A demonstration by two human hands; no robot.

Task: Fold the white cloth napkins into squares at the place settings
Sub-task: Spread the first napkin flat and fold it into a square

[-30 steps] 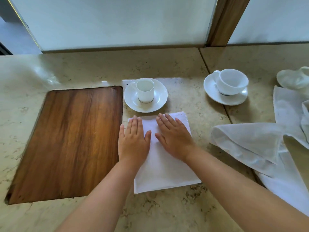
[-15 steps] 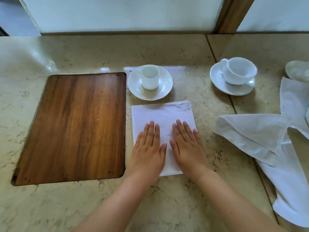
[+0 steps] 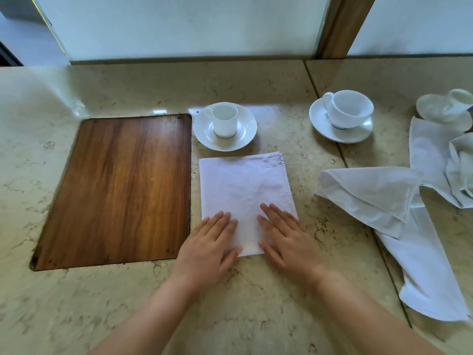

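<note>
A folded white napkin [image 3: 243,190] lies flat as a near-square on the stone counter, just right of the wooden inlay and below a small cup on a saucer. My left hand [image 3: 207,248] rests palm down on its near left corner, fingers flat and slightly apart. Over the near right corner lies my right hand [image 3: 286,239], also flat. Neither hand grips the cloth. To the right sprawls a loose unfolded white napkin [image 3: 378,201], and more crumpled white cloth [image 3: 440,160] sits at the far right.
A dark wooden board [image 3: 120,188] is set into the stone counter [image 3: 76,303] at left. A small straight cup on a saucer [image 3: 225,124] stands behind the folded napkin. A wider cup and saucer [image 3: 343,116] stands further right. Another piece of white crockery [image 3: 445,106] lies at the right edge.
Both hands have slid along the folded napkin from its far edge toward me, staying flat on it. They now rest on its near corners, leaving the far part uncovered.
</note>
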